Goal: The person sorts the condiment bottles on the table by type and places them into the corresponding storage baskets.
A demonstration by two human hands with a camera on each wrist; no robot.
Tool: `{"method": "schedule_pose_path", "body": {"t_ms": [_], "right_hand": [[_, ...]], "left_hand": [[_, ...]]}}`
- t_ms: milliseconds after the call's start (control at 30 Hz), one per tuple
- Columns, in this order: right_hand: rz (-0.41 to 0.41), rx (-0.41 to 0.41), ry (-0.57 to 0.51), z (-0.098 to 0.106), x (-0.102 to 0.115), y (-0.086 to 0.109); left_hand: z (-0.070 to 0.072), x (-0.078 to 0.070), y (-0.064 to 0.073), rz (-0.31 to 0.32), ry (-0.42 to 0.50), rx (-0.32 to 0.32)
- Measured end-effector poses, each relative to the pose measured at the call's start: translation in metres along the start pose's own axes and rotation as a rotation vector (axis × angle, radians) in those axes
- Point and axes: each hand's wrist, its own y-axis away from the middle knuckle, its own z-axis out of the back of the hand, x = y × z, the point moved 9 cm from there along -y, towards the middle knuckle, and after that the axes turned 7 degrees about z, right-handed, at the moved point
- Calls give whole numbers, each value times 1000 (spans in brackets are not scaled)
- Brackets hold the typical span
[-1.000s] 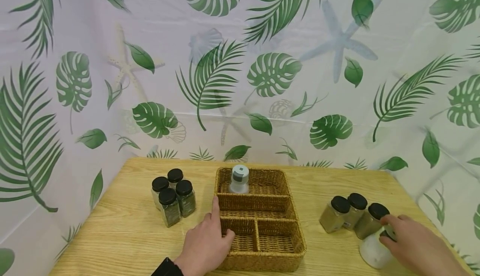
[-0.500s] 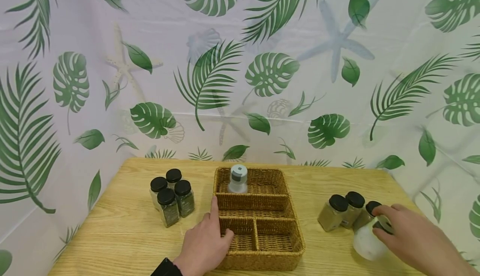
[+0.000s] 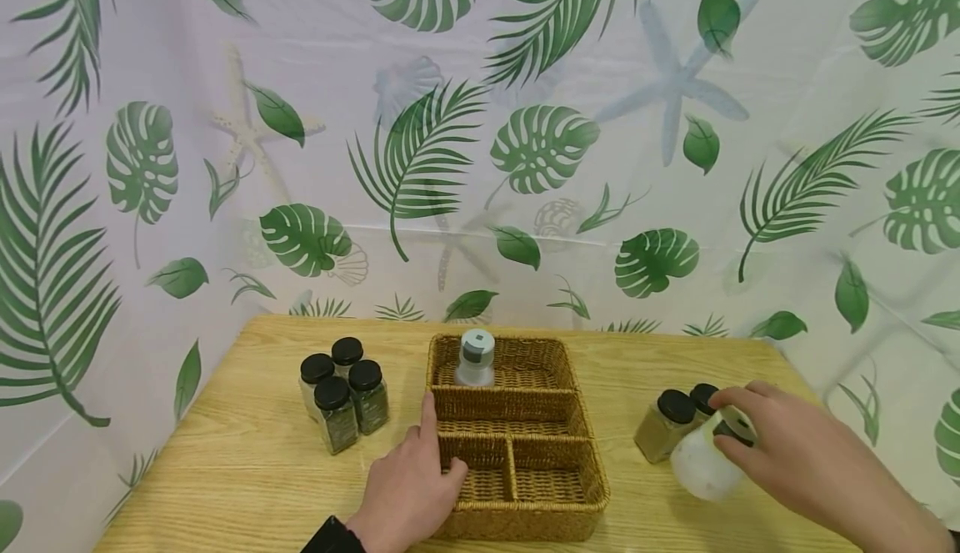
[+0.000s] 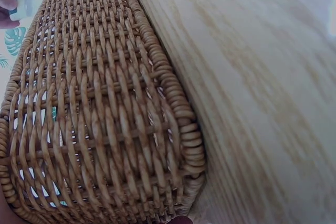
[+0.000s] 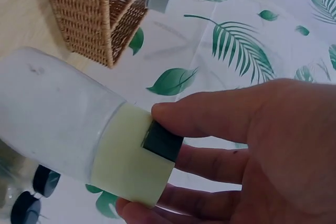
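My left hand [image 3: 412, 482] holds the left side of a divided wicker basket [image 3: 517, 526], the forefinger along its rim and the thumb over the inner side. In the left wrist view the basket's woven outer wall [image 4: 94, 103] fills most of the frame. To the basket's right, my right hand [image 3: 798, 449] grips a clear, rounded bottle [image 3: 701, 471] by its pale yellow-green cap [image 5: 134, 150], which has a dark patch. The bottle is tilted, its base toward the basket. A similar bottle with a pale blue cap [image 3: 477, 349] stands in the basket's back compartment.
Several black-lidded spice jars [image 3: 345, 411] cluster left of the basket. More black-lidded jars [image 3: 658, 429] stand to the right, partly hidden behind the held bottle and my right hand. The wooden table [image 3: 210, 461] ends at a leaf-patterned cloth [image 3: 465, 161].
My right hand has moved left and slightly up with the bottle, toward the basket, and now covers one of the right-hand jars. My left hand has stayed on the basket.
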Motion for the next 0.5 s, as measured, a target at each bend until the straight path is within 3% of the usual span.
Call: {"method": "schedule_pose_path", "body": {"t_ms": [500], "right_hand": [[204,-47,6,29,61,-45]], "left_hand": [[-1,0,1,5,17,30]]}}
